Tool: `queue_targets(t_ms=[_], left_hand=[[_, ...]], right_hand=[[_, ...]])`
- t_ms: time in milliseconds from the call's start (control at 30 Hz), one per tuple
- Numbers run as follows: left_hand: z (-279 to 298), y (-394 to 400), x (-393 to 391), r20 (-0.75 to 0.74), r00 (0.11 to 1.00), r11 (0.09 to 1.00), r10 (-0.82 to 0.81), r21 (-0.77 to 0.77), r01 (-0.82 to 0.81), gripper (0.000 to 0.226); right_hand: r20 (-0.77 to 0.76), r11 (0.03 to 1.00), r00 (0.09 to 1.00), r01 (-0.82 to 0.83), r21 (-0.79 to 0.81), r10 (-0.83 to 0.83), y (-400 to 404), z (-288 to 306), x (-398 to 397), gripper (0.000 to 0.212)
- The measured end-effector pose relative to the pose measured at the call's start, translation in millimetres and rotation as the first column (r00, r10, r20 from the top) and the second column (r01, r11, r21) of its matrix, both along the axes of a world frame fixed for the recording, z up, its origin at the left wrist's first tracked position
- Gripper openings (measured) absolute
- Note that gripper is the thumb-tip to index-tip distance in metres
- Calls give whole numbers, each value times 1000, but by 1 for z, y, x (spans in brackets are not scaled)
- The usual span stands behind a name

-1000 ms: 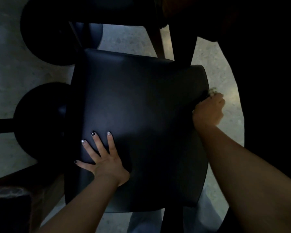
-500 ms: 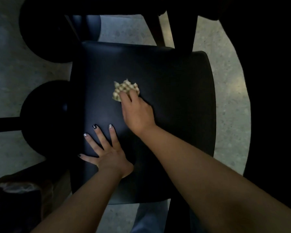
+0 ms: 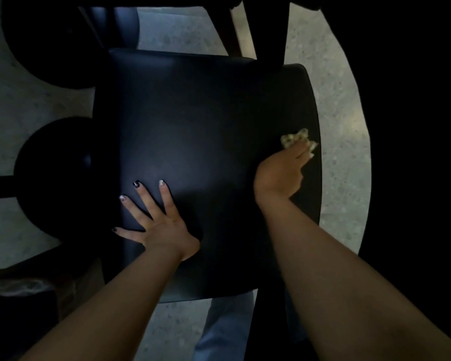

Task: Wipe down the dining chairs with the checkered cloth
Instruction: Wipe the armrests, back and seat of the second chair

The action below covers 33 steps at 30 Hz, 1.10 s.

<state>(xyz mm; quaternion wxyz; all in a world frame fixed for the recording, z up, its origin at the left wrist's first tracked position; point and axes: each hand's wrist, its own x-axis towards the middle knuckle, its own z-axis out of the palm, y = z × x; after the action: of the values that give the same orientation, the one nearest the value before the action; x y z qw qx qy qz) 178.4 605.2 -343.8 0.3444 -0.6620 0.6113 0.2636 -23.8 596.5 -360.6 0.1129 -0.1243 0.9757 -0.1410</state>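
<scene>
A black padded dining chair seat (image 3: 206,113) fills the middle of the head view. My left hand (image 3: 159,225) lies flat on its near left part with the fingers spread. My right hand (image 3: 281,173) is at the seat's right edge. Its straight fingers press the bunched yellow-and-white checkered cloth (image 3: 293,138) against the seat. The cloth sticks out past the fingertips, and the thumb is hidden.
Two round black bases (image 3: 52,173) (image 3: 44,43) stand on the speckled floor (image 3: 344,152) left of the chair. Dark wooden legs (image 3: 271,29) rise behind the seat's far right corner. A brown box (image 3: 37,287) sits at lower left. The far right is in deep shadow.
My right hand swept the cloth from the seat's right edge to its middle and back to the right edge. My left hand stayed flat in place.
</scene>
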Motion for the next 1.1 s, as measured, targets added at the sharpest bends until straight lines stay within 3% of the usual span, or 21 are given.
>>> queue_targets(t_ms=[133,200,267,333,367,400,467,567,667,733,800,867,933,1033,1100], left_hand=[[0,0,0,5,1000,1000,8,1,-8,154],[0,0,0,8,1000,1000,8,4,-8,156],[0,0,0,4,1000,1000,-1,5,1,158],[0,1,0,2,1000,1000,0,-5,0,158],[1,1,0,1,1000,1000,4,-8,-4,157],[2,0,0,-1,1000,1000,6,-8,-6,157],[2,0,1,-8,1000,1000,3,-4,-3,156],[3,0,0,-4,1000,1000,10,-3,-10,157],[6,0,-1,-9,1000,1000,14,3,-14,158],[6,-1,-1,-19,1000,1000,18,8,-18,158],[6,-1,-1,-36,999,1000,21,8,-21,157],[5,-1,0,-38,999,1000,17,14,-17,158],[6,-2,1,-38,999,1000,28,16,-27,158],[8,-1,1,-52,998,999,26,33,-25,155],[9,-2,2,-58,998,999,28,30,-26,154]], right_hand=[[14,948,949,-314,-45,315,-8,7,68,33],[25,833,835,-546,-84,550,-6,13,98,28],[-21,655,661,-746,-117,750,-1,17,110,26],[-56,518,525,-850,-96,849,4,18,96,28],[-57,494,496,-868,-53,866,7,17,82,30],[-31,515,515,-857,3,857,13,15,66,33],[79,673,673,-739,40,735,30,12,30,40],[135,951,948,-299,71,288,72,17,-10,47],[206,990,973,88,111,-109,96,22,-5,58],[292,981,941,135,139,-171,98,20,26,64],[250,965,961,51,257,-118,98,18,59,65],[256,954,959,-184,238,122,103,20,84,60],[291,893,895,-403,199,339,106,21,89,52],[368,649,640,-752,120,674,109,21,89,44],[389,519,501,-852,67,773,106,29,86,36]])
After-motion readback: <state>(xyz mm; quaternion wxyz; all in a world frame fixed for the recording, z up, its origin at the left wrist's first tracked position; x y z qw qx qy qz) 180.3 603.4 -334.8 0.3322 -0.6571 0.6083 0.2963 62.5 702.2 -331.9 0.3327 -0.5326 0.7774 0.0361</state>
